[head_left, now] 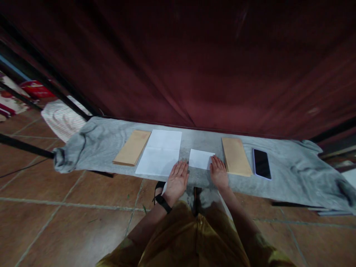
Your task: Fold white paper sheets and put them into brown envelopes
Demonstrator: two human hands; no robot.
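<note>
A small white sheet of paper (200, 158), perhaps folded, lies flat between my two hands. My left hand (178, 178) rests palm down with fingers out, between that sheet and the lower right corner of a larger creased white sheet (160, 152). On the other side, my right hand (219, 172) lies flat, its fingertips on the right edge of the small sheet. A brown envelope stack (132, 148) sits left of the large sheet. Right of my right hand lies another brown envelope (236, 156). Neither hand grips anything.
A grey cloth (100, 144) covers the narrow bench. A phone (261, 164) with a dark screen lies at its right. Behind the bench hangs a dark red curtain (178, 74). Black metal bars (27, 146) stand at the left. Brown floor tiles (69, 230) show below.
</note>
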